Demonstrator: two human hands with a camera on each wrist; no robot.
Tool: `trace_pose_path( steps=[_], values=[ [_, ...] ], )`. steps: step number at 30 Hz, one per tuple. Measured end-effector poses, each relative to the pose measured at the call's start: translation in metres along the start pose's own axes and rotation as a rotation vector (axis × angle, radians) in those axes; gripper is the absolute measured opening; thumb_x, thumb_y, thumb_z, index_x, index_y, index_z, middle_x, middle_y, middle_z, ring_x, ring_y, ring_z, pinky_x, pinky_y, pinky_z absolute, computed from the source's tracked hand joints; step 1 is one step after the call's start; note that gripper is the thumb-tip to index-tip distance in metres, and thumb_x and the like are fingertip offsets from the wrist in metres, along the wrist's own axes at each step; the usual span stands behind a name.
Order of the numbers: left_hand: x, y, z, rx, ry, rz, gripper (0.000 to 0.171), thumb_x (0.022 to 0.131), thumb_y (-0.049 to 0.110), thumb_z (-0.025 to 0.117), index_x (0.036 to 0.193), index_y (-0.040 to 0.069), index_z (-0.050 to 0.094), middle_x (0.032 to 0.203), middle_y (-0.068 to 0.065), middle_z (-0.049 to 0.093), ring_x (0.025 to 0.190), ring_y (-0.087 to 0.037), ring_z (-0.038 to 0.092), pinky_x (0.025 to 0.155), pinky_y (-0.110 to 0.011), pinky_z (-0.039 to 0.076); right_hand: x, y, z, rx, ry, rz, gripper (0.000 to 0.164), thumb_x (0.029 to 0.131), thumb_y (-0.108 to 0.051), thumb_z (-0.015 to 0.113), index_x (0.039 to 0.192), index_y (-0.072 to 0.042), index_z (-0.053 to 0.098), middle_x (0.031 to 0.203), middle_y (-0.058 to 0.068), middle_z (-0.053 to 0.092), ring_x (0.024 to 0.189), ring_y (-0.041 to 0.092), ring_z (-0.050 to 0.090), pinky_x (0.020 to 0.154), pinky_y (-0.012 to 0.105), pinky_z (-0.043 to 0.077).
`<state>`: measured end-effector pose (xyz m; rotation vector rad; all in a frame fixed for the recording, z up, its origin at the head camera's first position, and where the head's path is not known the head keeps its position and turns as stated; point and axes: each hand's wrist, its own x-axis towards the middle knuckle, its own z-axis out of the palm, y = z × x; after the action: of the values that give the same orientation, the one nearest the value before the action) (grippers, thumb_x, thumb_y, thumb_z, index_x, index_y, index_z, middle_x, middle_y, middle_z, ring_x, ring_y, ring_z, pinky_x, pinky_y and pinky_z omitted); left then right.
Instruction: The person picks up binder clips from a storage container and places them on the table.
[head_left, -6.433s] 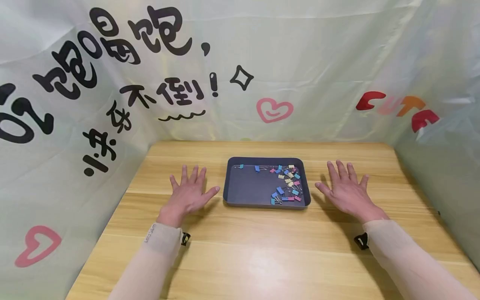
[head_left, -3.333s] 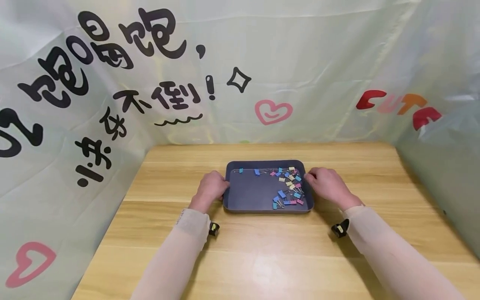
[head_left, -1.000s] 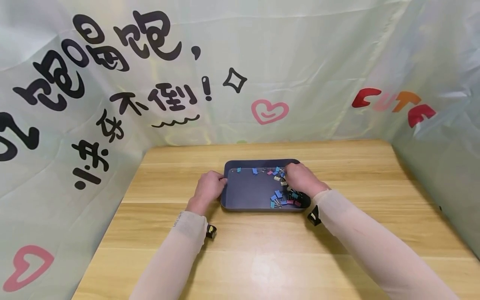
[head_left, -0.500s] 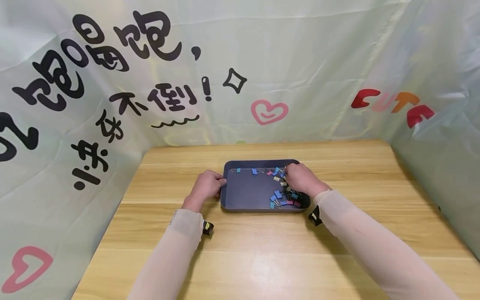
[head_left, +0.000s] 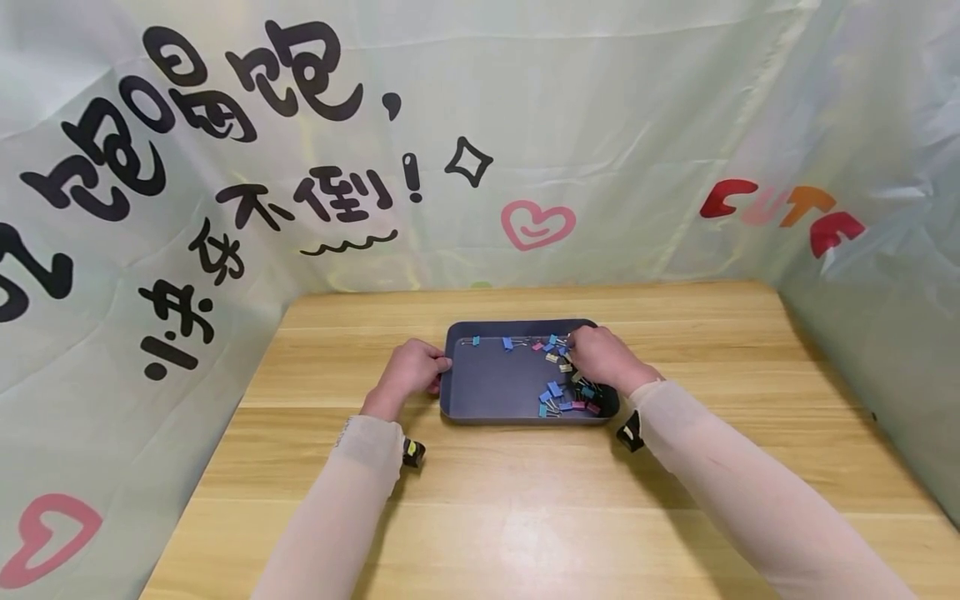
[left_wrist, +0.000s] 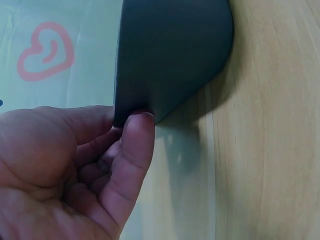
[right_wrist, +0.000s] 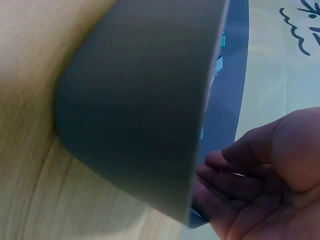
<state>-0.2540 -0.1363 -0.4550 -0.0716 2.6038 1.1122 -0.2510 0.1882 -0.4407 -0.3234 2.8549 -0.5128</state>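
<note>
A dark blue-grey tray [head_left: 491,379] lies on the table, with several binder clips [head_left: 553,389] in blue, teal, pink and cream, mostly in its right part. My left hand [head_left: 408,372] pinches the tray's left rim between thumb and finger; the left wrist view shows the thumb against the outer wall [left_wrist: 170,45]. Over the clips at the tray's right side is my right hand [head_left: 603,358], fingers curled downward. In the right wrist view the tray's wall [right_wrist: 135,110] hides part of its fingers, so whether a clip is between them is unclear.
Two clips lie apart along the tray's far side: a teal clip [head_left: 476,341] and a blue clip [head_left: 508,343]. The wooden table [head_left: 517,500] is enclosed by a pale printed curtain [head_left: 622,167] behind and at both sides.
Both hands came from flat on the table to the tray's sides; then the right hand moved in over the clips. In the last half second almost nothing has moved.
</note>
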Motion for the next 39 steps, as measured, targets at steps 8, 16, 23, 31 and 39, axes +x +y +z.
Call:
trace_pose_path(
  steps=[8, 16, 23, 31, 39],
  values=[
    [-0.001, 0.004, 0.002, 0.037, 0.032, 0.014, 0.024, 0.102, 0.021, 0.072, 0.120, 0.007, 0.080, 0.094, -0.010, 0.080, 0.063, -0.013, 0.072, 0.063, -0.030, 0.061, 0.000, 0.000, -0.002, 0.027, 0.007, -0.069, 0.037, 0.101, 0.000, 0.048, 0.132, 0.007, 0.068, 0.130, 0.027, 0.070, 0.099, 0.032, 0.074, 0.096, 0.051, 0.058],
    [-0.002, 0.003, 0.002, 0.028, 0.033, -0.003, 0.025, 0.103, 0.020, 0.069, 0.121, 0.006, 0.079, 0.098, -0.012, 0.080, 0.066, -0.014, 0.073, 0.064, -0.029, 0.061, 0.000, 0.010, -0.006, 0.109, 0.128, -0.062, 0.031, 0.106, -0.006, 0.052, 0.130, 0.003, 0.070, 0.111, 0.014, 0.079, 0.104, 0.032, 0.074, 0.095, 0.053, 0.057],
    [-0.003, 0.004, 0.003, 0.021, 0.038, 0.003, 0.024, 0.104, 0.019, 0.068, 0.120, 0.006, 0.079, 0.099, -0.013, 0.080, 0.067, -0.014, 0.074, 0.065, -0.029, 0.061, -0.002, 0.011, 0.000, 0.034, 0.168, -0.092, 0.018, 0.104, -0.008, 0.063, 0.113, -0.001, 0.077, 0.104, 0.014, 0.077, 0.076, 0.022, 0.071, 0.087, 0.050, 0.060],
    [-0.004, 0.005, 0.003, 0.010, 0.050, 0.004, 0.024, 0.103, 0.019, 0.068, 0.120, 0.005, 0.080, 0.100, -0.013, 0.080, 0.066, -0.014, 0.074, 0.064, -0.029, 0.061, 0.000, 0.005, 0.003, -0.149, 0.083, -0.169, 0.026, 0.093, 0.001, 0.067, 0.117, -0.001, 0.078, 0.113, 0.017, 0.077, 0.110, 0.037, 0.070, 0.098, 0.053, 0.056],
    [-0.005, 0.005, 0.005, 0.003, 0.050, -0.011, 0.026, 0.104, 0.018, 0.067, 0.123, 0.004, 0.078, 0.103, -0.015, 0.080, 0.068, -0.015, 0.075, 0.065, -0.031, 0.062, 0.004, 0.005, 0.010, -0.181, 0.087, -0.151, 0.010, 0.096, -0.013, 0.075, 0.101, -0.006, 0.079, 0.099, 0.010, 0.074, 0.094, 0.028, 0.069, 0.088, 0.049, 0.058]
  ],
)
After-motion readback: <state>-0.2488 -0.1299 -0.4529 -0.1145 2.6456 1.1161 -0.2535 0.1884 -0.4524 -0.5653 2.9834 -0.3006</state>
